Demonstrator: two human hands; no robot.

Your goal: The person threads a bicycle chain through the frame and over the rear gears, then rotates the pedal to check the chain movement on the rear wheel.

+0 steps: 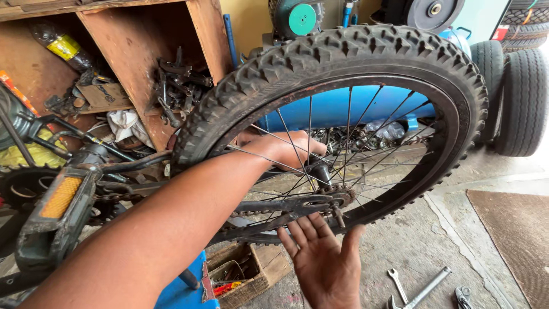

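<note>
Knobby black rubber bicycle wheel [366,57], rusty sprocket [337,197]; left hand [289,150] grip closed behind spokes, right hand [323,257] spread below; concrete floor [423,240] open rightward.

Upper left, inside the wooden shelf [137,40]: dark plastic bottle [60,44] lying tilted, yellow label around its middle. Below it, a flat brown cardboard box [103,96] with dark print, among metal parts. Bottom centre, on the floor: small open cardboard box [251,274] with red and yellow bits inside.
</note>
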